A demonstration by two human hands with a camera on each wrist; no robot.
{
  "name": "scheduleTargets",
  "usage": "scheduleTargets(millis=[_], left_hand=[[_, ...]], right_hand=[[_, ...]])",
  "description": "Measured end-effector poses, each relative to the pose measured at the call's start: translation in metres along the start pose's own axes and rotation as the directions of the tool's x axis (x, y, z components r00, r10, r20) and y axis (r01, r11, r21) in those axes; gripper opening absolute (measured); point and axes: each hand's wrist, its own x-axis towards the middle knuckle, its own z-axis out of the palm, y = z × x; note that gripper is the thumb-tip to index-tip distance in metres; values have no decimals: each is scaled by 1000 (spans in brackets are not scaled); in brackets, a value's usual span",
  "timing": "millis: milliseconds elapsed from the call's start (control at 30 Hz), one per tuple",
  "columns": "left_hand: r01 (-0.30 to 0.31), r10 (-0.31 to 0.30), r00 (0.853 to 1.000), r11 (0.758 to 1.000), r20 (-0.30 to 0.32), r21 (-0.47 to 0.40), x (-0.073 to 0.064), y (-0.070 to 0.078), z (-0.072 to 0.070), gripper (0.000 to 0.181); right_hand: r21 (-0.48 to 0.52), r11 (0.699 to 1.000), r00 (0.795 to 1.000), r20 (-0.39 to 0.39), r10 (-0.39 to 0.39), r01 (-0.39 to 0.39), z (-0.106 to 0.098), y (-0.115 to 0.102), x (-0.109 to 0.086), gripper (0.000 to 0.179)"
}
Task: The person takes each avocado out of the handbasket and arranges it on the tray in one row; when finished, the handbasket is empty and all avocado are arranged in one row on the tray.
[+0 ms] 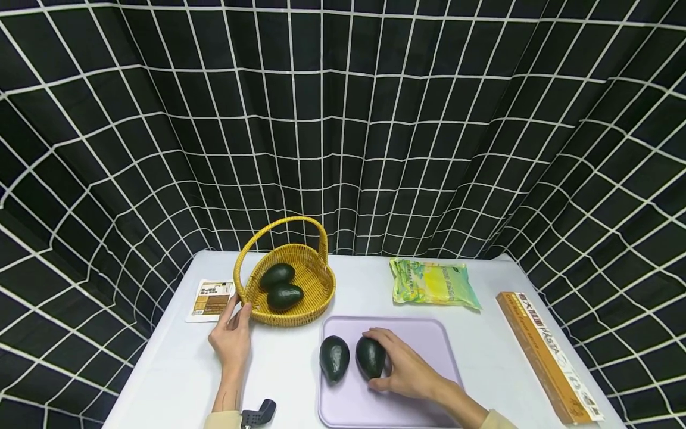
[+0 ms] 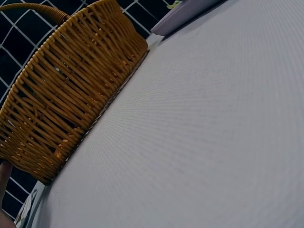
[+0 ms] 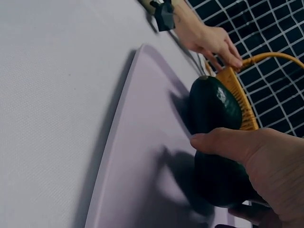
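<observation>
A yellow wicker basket (image 1: 316, 292) with an arched handle stands toward the back left, holding two dark green avocados (image 1: 285, 297). My left hand (image 1: 231, 345) grips the basket's left rim near the foot of the handle; the left wrist view shows the woven side (image 2: 71, 90) and only a bit of a finger. On the lilac tray (image 1: 423, 333), my right hand (image 1: 409, 369) holds an avocado (image 1: 370, 356) between thumb and fingers. To its left on the same tray lies another avocado (image 1: 334, 358), seen just beyond the thumb in the right wrist view.
A green and yellow packet (image 1: 436, 283) lies behind the tray. On the right is a long brown and white pasta box (image 1: 549, 357). A flat brown and white packet (image 1: 211, 300) lies left of the basket. Black gridded cloth (image 1: 343, 119) hangs behind the white table (image 1: 284, 369).
</observation>
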Motion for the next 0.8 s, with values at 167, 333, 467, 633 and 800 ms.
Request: scheduleTargets(millis=[167,333,467,633,800], left_hand=[[-2,2,1000,1000,-13,0,1,-11,-1,40],[13,-13,1000,1000,-8,-4,6,-31,-1,42],[18,-18,1000,1000,-3,-1,7,-35,-2,42],[20,-20,1000,1000,-10,13,4,-26,-1,42],[7,-7,1000,1000,6,-6,0,-7,-1,42]], right_hand=[[4,1000,1000,7,-3,3,1,-1,0,94],[8,1000,1000,0,-10,10,2,-1,0,95],[23,1000,1000,14,10,-10,2,-1,1,98],[33,999,1000,18,20,-21,4,0,1,101],[42,999,999,29,30,-32,2,0,1,103]])
